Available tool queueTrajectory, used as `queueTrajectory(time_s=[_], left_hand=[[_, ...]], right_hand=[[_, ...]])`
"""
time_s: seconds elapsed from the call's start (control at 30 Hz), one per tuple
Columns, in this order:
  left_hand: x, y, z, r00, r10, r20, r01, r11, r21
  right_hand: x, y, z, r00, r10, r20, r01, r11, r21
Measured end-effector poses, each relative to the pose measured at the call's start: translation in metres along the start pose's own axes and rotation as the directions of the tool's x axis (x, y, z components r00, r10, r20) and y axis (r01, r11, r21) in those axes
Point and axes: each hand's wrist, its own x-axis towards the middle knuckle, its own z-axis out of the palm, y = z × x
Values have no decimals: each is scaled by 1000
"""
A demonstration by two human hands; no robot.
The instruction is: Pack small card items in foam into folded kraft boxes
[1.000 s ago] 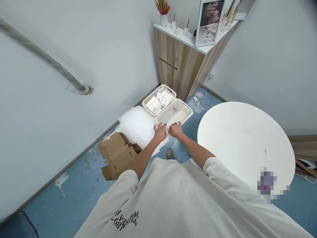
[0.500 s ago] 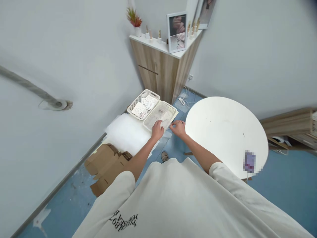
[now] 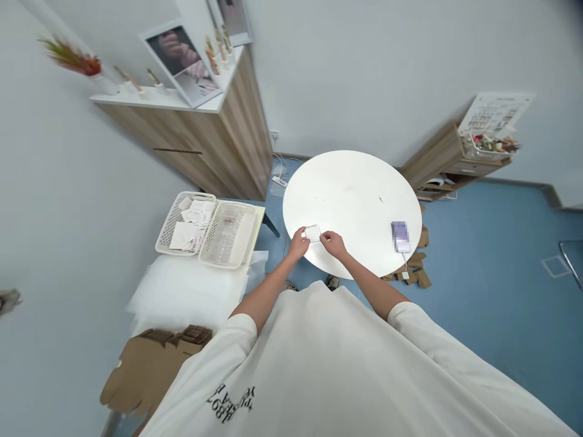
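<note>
A small clear, flat rectangular plastic box [image 3: 312, 233] with pale edges is held over the near left edge of a round white table [image 3: 350, 182]. My left hand [image 3: 299, 244] grips its left side, thumb and fingers closed on it. Against its right edge, my right hand [image 3: 333, 244] has its fingers pinched together. Whether the box touches the tabletop I cannot tell.
To the left stand two white baskets: one basket [image 3: 163, 233] with white cards, one basket [image 3: 212, 258] with clear plastic pieces. White foam sheets [image 3: 182, 291] and brown cardboard [image 3: 141, 364] lie nearer. A blurred purple object [image 3: 401, 235] is on the table; a wooden cabinet [image 3: 246, 115] stands behind.
My view has swung right, from the baskets to the round table. Both hands have left the right basket, and the clear plastic box is now between them.
</note>
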Motion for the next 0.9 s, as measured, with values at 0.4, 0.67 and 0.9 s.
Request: queueTrajectory(time_s=[0.4, 0.67, 0.9], left_hand=[[27, 30, 153, 976, -118, 182, 93, 986, 138], [43, 25, 217, 957, -210, 198, 178, 970, 167], [48, 12, 235, 955, -206, 215, 172, 971, 165]], right_hand=[[-4, 142, -79, 956, 284, -73, -267, 947, 179], [6, 199, -101, 949, 312, 36, -314, 944, 104], [7, 215, -103, 953, 271, 134, -274, 962, 5]])
